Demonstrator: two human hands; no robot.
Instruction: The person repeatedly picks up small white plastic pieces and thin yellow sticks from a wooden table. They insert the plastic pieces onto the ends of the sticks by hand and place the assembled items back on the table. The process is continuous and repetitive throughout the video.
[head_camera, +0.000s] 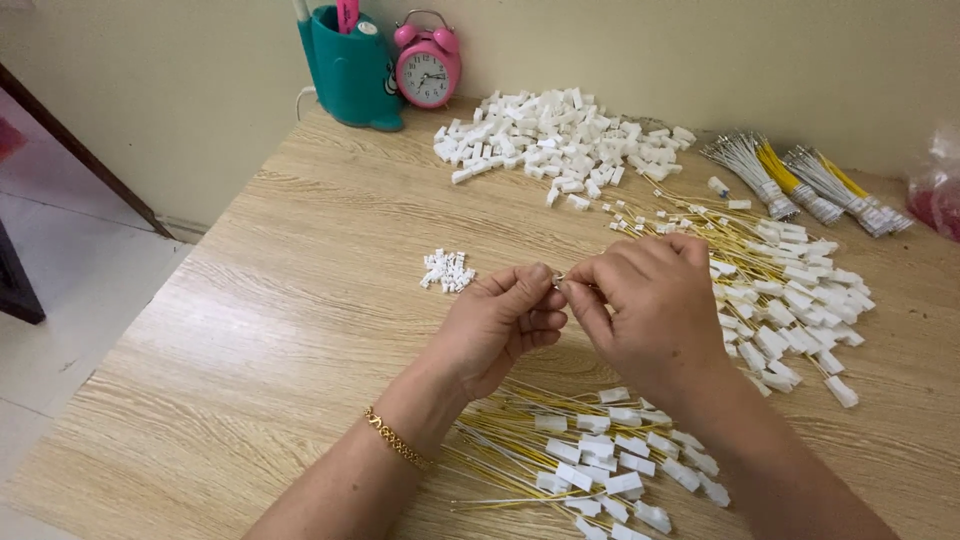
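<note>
Above the middle of the wooden table (250, 330), the left hand (500, 325) and right hand (640, 310) meet fingertip to fingertip, both pinched shut on a tiny connector piece (560, 279) lying between them, equally near each.

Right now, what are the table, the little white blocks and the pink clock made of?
The table looks like pale wood or laminate, with grain lines. The white connector housings look like matte moulded plastic. The pink alarm clock seems glossy painted metal or plastic; hard to tell.
</note>
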